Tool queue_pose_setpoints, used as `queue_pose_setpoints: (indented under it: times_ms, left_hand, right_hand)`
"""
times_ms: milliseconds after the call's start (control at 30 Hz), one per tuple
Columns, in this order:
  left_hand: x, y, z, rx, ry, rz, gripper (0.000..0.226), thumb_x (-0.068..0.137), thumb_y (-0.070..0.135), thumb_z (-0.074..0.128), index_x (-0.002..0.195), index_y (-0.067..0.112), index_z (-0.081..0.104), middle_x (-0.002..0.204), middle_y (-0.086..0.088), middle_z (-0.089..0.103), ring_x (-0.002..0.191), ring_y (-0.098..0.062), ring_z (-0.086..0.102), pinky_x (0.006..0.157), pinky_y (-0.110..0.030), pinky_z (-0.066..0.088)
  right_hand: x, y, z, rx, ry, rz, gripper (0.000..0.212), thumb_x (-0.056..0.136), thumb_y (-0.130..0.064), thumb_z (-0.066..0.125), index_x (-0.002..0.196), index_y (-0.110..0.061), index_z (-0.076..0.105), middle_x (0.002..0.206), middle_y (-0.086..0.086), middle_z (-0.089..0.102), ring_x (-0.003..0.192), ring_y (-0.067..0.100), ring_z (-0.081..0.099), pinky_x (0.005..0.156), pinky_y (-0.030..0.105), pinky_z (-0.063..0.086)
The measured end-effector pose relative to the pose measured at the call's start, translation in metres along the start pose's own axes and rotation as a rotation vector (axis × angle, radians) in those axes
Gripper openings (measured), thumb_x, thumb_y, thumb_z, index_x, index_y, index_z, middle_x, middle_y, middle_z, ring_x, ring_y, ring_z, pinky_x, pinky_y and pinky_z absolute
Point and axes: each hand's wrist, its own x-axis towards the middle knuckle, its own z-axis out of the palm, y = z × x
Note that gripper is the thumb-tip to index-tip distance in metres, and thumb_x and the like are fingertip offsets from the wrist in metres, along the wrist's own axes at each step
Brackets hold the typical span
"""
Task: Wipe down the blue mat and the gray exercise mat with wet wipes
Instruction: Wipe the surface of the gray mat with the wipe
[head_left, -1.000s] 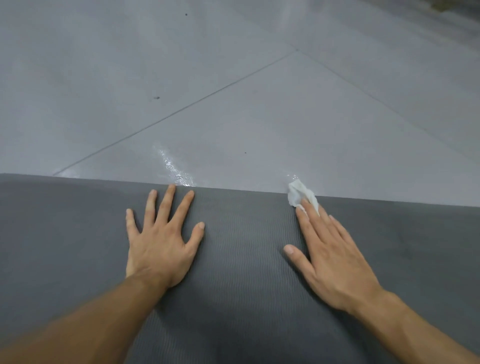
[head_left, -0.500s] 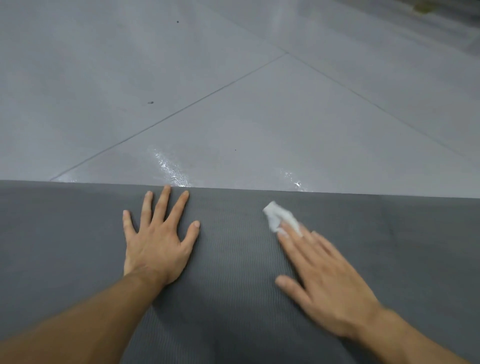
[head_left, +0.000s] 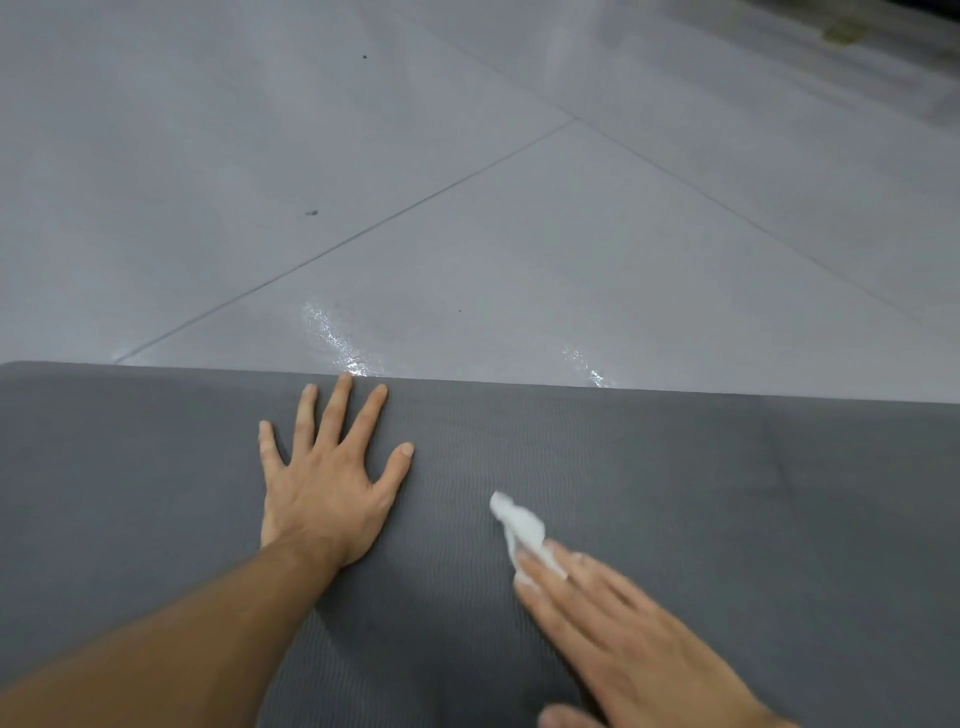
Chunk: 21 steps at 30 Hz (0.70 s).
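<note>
The gray exercise mat (head_left: 727, 493) fills the lower half of the view, its far edge running across the middle. My left hand (head_left: 327, 488) lies flat on it with fingers spread, fingertips near the far edge. My right hand (head_left: 623, 639) is at the lower right, blurred, its straight fingers pressing a crumpled white wet wipe (head_left: 522, 530) onto the mat. Most of the wipe sticks out beyond the fingertips. No blue mat is in view.
Beyond the mat lies a gray tiled floor (head_left: 519, 208) with thin joint lines. Two wet streaks (head_left: 337, 338) shine on the tile just past the mat's far edge.
My right hand has dragged the wipe from the mat's far edge back toward me and slightly left. My left hand has stayed flat in place.
</note>
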Motion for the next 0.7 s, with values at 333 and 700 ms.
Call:
queue_pose_setpoints:
  times_ms: [333,700]
  left_hand:
    - [0.000,-0.001,0.000,0.004,0.004,0.002,0.079,0.089,0.081,-0.003,0.161,0.049,-0.005,0.172,0.015,-0.012,0.158,-0.016,-0.019,0.125,-0.061,-0.005]
    - [-0.001,0.000,-0.002,-0.016,0.006,0.010,0.091,0.081,0.093,-0.005,0.161,0.050,-0.003,0.172,0.015,-0.011,0.158,-0.016,-0.018,0.125,-0.062,-0.004]
  right_hand:
    - [0.016,0.081,-0.022,0.092,-0.097,0.454,0.083,0.100,-0.072,0.003,0.167,-0.023,0.001,0.171,-0.014,-0.019,0.157,0.003,-0.014,0.127,0.030,-0.001]
    - [-0.019,0.020,-0.010,0.064,-0.023,0.137,0.078,0.106,-0.065,0.034,0.162,-0.011,0.031,0.174,0.006,0.013,0.160,0.021,0.014,0.122,0.035,0.021]
